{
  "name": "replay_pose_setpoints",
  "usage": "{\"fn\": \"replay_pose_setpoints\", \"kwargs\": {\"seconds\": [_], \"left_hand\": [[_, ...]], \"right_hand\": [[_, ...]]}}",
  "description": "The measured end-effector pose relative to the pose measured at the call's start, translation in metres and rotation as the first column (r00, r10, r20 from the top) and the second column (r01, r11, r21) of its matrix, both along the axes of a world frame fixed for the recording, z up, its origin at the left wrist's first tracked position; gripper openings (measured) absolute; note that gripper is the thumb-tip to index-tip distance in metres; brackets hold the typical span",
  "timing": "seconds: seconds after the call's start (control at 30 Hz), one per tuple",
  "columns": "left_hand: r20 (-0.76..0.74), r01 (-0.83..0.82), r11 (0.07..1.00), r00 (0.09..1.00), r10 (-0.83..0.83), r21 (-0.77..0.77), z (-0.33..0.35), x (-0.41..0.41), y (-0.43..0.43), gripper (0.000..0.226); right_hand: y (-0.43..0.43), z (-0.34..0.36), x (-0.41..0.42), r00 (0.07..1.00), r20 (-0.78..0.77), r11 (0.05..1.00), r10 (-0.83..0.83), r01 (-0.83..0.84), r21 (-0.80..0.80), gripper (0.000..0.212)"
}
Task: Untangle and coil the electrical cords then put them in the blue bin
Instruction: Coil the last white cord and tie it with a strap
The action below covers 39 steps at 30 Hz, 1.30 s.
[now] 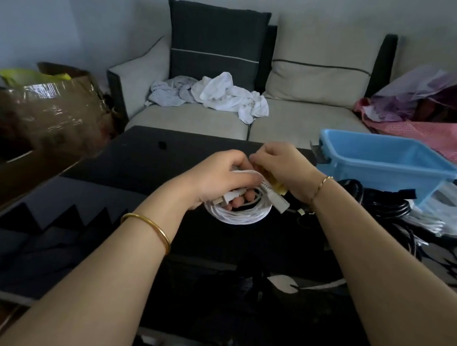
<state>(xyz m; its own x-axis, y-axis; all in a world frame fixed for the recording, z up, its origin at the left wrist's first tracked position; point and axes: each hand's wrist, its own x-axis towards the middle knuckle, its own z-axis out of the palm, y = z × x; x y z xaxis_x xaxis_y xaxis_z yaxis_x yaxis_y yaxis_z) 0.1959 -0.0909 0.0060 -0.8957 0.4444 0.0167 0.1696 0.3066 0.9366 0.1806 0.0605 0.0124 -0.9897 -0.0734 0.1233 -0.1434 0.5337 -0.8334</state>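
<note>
Left hand [221,175] gripping white cord coil [238,215], right hand [281,164] pinching its top, both just left of blue bin [375,175] open rim

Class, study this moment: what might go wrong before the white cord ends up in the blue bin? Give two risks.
1. The white coil is held in the left hand while the right hand pinches at its top; if that grip loosens, the loops may spring apart.
2. The white plug sticks out loose and might snag the black cords piled beside the blue bin.
</note>
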Motion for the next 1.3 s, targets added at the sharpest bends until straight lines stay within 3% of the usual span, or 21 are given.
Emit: {"fn": "replay_pose_setpoints", "kwargs": {"seconds": [0.07,0.13,0.27,0.4,0.5,0.63,0.73,0.87,1.07,1.2,1.3], "left_hand": [[0.020,0.032,0.999,0.999,-0.033,0.026,-0.002,-0.001,-0.006,0.015],[0.032,0.076,0.996,0.996,-0.077,0.048,-0.002,-0.001,-0.009,0.013],[0.048,0.101,0.990,0.993,-0.106,0.095,-0.001,-0.001,-0.014,0.012],[0.050,0.082,0.989,0.995,-0.089,0.125,0.001,-0.001,-0.015,0.016],[0.066,0.029,0.988,0.997,-0.039,0.152,0.001,-0.001,-0.014,0.015],[0.091,-0.118,0.979,0.990,0.104,0.167,-0.002,-0.006,-0.013,0.014],[0.087,-0.252,0.956,0.967,0.241,0.148,-0.005,-0.010,-0.012,0.017],[0.126,-0.357,0.915,0.933,0.338,0.189,-0.005,-0.011,-0.011,0.016],[0.068,-0.406,0.894,0.914,0.401,0.189,-0.005,-0.014,-0.008,0.016],[0.025,-0.392,0.911,0.920,0.392,0.126,-0.004,-0.011,-0.008,0.016],[-0.007,-0.265,0.963,0.964,0.265,0.049,-0.004,-0.009,-0.007,0.015]], "right_hand": [[-0.003,-0.004,-0.002,0.999,0.016,0.995,0.038,-0.039,0.093,0.033],[-0.003,-0.006,0.000,0.995,0.069,0.993,0.069,-0.075,0.087,0.038],[0.003,-0.009,0.001,0.990,0.050,0.986,0.133,-0.137,0.091,0.013],[0.007,-0.012,0.002,0.985,0.060,0.976,0.160,-0.167,0.138,0.011],[0.011,-0.011,0.004,0.993,0.064,0.987,0.102,-0.109,0.117,0.012],[0.020,-0.006,0.001,0.984,-0.042,0.983,-0.172,0.170,-0.063,0.006],[0.016,0.010,0.006,0.980,-0.117,0.978,-0.160,0.141,-0.151,0.004],[0.002,0.025,0.019,0.990,-0.139,1.000,0.009,-0.007,0.010,0.005],[-0.009,0.023,0.018,0.963,-0.268,0.897,0.040,0.084,0.435,0.008],[-0.008,0.024,0.012,0.940,-0.336,0.882,-0.052,0.201,0.426,0.009],[0.000,0.020,0.008,0.881,-0.432,0.829,-0.192,0.381,0.410,0.020]]}}
